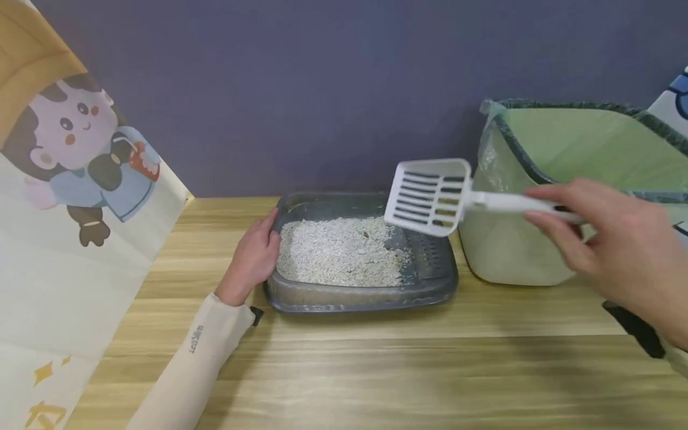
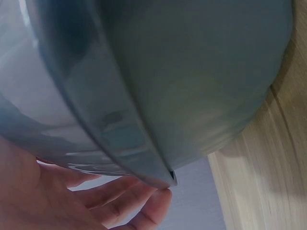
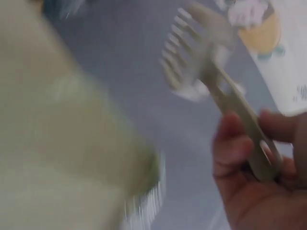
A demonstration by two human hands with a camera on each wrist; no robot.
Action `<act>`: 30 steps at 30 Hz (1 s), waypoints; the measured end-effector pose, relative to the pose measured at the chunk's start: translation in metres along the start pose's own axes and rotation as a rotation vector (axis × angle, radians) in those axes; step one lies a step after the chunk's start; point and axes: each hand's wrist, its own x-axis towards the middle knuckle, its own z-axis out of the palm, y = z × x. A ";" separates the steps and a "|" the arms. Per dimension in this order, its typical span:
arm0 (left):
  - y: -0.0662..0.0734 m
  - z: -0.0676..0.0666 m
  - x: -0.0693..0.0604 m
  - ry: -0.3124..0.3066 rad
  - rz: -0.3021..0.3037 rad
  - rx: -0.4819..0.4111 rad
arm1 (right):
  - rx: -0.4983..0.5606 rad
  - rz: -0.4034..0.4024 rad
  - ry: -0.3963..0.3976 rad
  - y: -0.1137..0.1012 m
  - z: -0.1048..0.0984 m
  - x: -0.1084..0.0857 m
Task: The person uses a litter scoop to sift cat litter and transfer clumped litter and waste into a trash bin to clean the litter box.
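Note:
A dark grey litter box [image 1: 360,300] lies on the wooden surface, with pale granular cat litter [image 1: 338,254] heaped over its left and middle and part of its floor showing at the right. My left hand [image 1: 257,254] grips the box's left rim; in the left wrist view its fingers [image 2: 127,199] curl at the rim's edge. Above the box's right end, my right hand [image 1: 618,239] holds a white slotted litter scoop [image 1: 484,200] by its handle. Nothing shows on the scoop's slots in the head view. Motion blurs the scoop [image 3: 230,96] in the right wrist view.
Right of the litter box stands a pale bin [image 1: 516,248] lined with a clear bag, partly behind my right hand. A dark blue-grey wall [image 1: 301,95] rises behind. On the left is a white panel [image 1: 80,286] with a cartoon figure.

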 end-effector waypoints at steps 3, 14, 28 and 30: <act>0.000 0.001 0.001 0.001 -0.002 0.002 | 0.082 -0.106 -0.154 -0.026 0.023 0.017; 0.000 0.003 0.001 0.009 -0.014 0.007 | 0.176 -0.059 -0.436 -0.023 0.085 0.023; 0.002 0.002 0.002 0.006 -0.021 0.014 | 0.314 -0.009 -0.668 0.001 0.149 0.004; 0.001 0.002 0.002 0.008 -0.020 0.015 | 0.330 -0.008 -0.691 -0.003 0.155 0.010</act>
